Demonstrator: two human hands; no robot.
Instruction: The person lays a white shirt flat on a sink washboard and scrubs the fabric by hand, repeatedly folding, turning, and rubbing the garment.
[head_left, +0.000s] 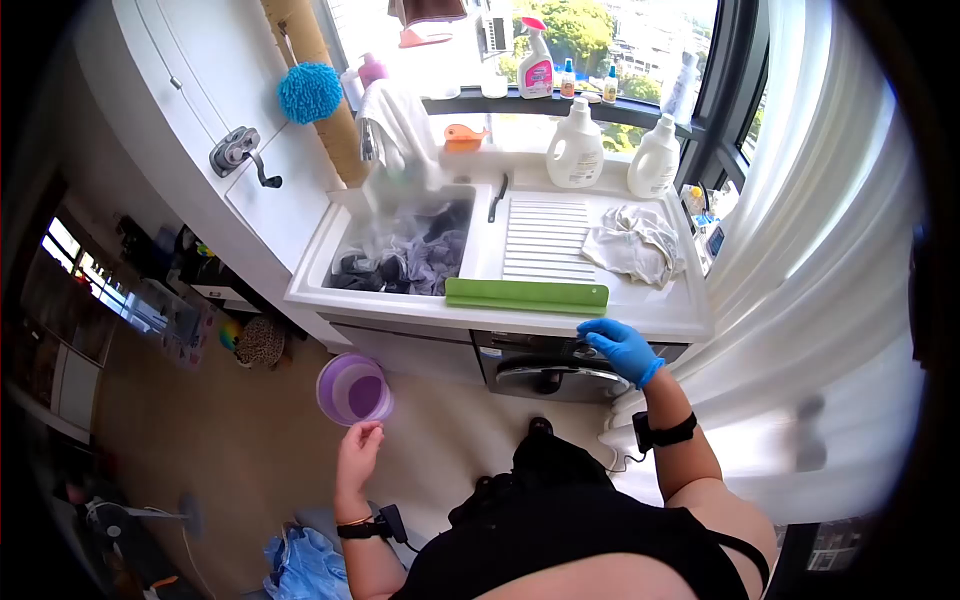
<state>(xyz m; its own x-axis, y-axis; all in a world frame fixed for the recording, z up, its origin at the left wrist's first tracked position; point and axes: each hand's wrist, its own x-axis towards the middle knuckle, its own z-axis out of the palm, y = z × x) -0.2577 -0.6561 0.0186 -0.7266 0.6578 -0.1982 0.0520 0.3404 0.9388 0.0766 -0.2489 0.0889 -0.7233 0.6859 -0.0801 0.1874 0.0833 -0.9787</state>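
My left hand [358,458] is bare, its fingers curled together with nothing showing in them. It is just in front of a purple bucket [335,385] on the floor. My right hand [622,350] wears a blue rubber glove. Its fingers are stretched loosely to the left and it holds nothing, close to the counter's front edge by a green splash guard [525,296]. The sink basin [335,225] holds wet grey and dark clothes [425,255]. A white cloth [635,245] lies crumpled right of the ribbed washboard [545,238].
Two white detergent bottles [575,150] and an orange scoop [463,138] stand behind the washboard. A white towel [400,120] hangs over the faucet. Below the counter is a washing machine [550,375]. A white curtain [790,250] falls on the right; a blue plastic bag [312,565] lies lower left.
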